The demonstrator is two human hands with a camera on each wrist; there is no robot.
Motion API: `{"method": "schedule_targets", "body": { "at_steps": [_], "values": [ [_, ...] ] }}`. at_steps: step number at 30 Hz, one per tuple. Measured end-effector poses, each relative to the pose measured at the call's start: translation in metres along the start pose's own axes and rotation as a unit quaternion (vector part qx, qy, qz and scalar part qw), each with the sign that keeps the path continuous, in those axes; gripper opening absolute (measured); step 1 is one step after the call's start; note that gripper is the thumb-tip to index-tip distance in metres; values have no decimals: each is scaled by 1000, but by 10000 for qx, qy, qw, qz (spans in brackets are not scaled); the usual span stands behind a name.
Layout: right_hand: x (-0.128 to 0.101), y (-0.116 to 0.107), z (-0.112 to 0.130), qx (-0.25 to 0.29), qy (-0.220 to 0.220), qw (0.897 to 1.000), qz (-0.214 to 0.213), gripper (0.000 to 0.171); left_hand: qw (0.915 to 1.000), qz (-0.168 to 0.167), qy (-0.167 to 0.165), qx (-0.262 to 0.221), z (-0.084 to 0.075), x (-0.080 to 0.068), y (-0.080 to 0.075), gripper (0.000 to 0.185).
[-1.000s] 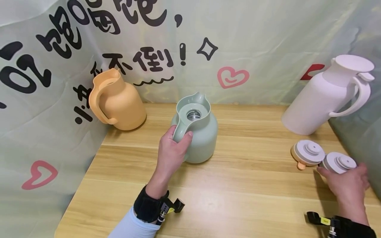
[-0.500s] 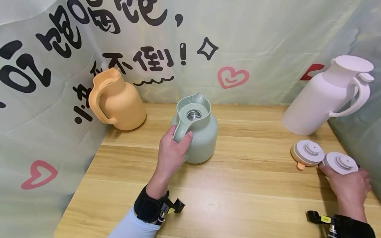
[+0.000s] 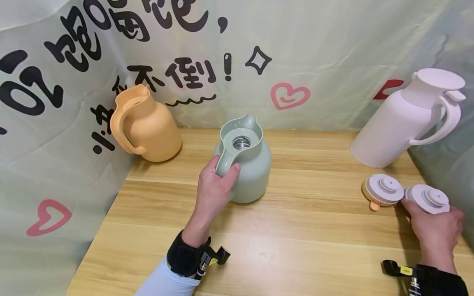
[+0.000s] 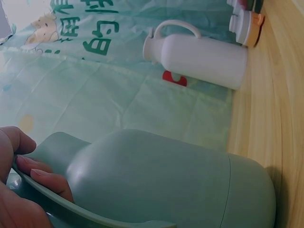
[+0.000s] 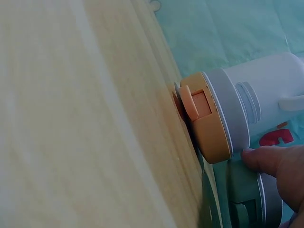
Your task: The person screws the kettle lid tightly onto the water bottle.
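Green jug (image 3: 246,164) stood upright mid-table, mouth open, no lid fitted; handle gripped by left hand (image 3: 214,187), fingers curled round it; green-rimmed lid (image 3: 427,198) at right table edge, just beside orange lid (image 3: 383,190), grasped by right hand (image 3: 437,230); judged early: lid not yet carried over or seated on jug.

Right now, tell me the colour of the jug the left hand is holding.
Pale green. The jug, gripped at its handle by the left hand, shows best in the head view.
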State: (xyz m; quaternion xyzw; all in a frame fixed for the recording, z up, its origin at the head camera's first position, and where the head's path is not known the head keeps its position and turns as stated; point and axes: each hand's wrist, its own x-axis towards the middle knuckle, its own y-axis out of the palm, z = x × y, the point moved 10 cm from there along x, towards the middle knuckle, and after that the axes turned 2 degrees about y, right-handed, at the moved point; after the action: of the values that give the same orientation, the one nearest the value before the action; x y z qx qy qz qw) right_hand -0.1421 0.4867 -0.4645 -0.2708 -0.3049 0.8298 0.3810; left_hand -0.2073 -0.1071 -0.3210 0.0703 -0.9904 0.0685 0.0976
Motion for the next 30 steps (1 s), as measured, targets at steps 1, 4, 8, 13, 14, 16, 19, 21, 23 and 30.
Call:
{"method": "schedule_targets", "body": {
  "at_steps": [1, 4, 8, 13, 14, 16, 19, 21, 23, 30],
  "values": [
    [0, -1, 1, 46, 6, 10000, -44, 112, 10000, -4, -1, 16, 0, 0, 0, 20],
    [0, -4, 3, 153, 5, 9997, -203, 109, 10000, -9, -14, 21, 1, 0, 0, 20],
    [-1, -9, 8, 363, 9, 9987, -369, 106, 10000, 1, -26, 12, 1, 1, 0, 20],
    [-5, -12, 21, 432, -185, 9980, -419, 104, 10000, -20, 10, 45, 0, 0, 0, 20],
    [-7, -12, 24, 450, -240, 9979, -409, 103, 10000, -26, 18, 54, 0, 0, 0, 19],
    [-9, -12, 31, 518, -367, 9972, -401, 101, 10000, -33, 22, 71, 0, 0, 0, 19],
    [-15, -11, 42, 646, -516, 9957, -407, 100, 10000, -28, 13, 63, 0, -1, 1, 20],
    [-18, -11, 49, 741, -619, 9944, -419, 99, 10000, -27, 8, 65, 0, -1, 1, 21],
    [-21, -10, 57, 817, -702, 9933, -415, 99, 10000, -25, 11, 57, 0, -1, 1, 21],
    [-31, -3, 86, 1034, -1186, 9870, -339, 95, 9999, -35, 69, 71, -2, -1, 2, 19]
  ]
}}
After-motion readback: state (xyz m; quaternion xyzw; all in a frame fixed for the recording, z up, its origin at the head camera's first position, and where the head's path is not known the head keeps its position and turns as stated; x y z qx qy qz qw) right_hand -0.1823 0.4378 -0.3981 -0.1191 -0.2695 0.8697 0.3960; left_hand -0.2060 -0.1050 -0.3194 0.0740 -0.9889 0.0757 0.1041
